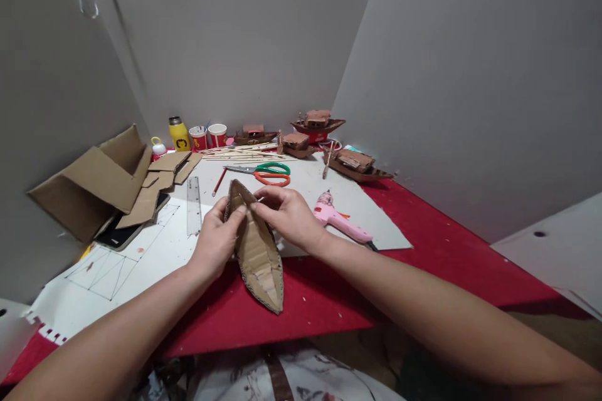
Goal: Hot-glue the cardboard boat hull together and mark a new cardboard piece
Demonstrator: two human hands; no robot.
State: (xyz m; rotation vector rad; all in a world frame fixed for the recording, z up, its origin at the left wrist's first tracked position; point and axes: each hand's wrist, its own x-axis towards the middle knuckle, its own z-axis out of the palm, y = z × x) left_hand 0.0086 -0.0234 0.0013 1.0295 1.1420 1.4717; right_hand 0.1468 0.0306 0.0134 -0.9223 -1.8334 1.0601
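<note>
Between my hands is a cardboard boat hull (258,250), pointed at both ends, with its open inside facing me and its lower tip hanging over the red cloth. My left hand (217,232) pinches the hull's left wall, thumb inside it. My right hand (290,216) grips the right wall near the upper tip, its thumb and fingers pressed on the rim. Just beyond the hull lie scissors (270,173) with green and orange handles and a dark red pencil (219,182). A pink glue gun (341,219) rests right of my right hand.
Several finished model boats (355,163) stand at the back right. Thin wooden sticks (239,153), red paper cups (217,136) and a yellow bottle (178,135) line the back. A clear ruler (194,205), cardboard pieces (141,207), an open box (94,182) and a phone (117,238) lie left.
</note>
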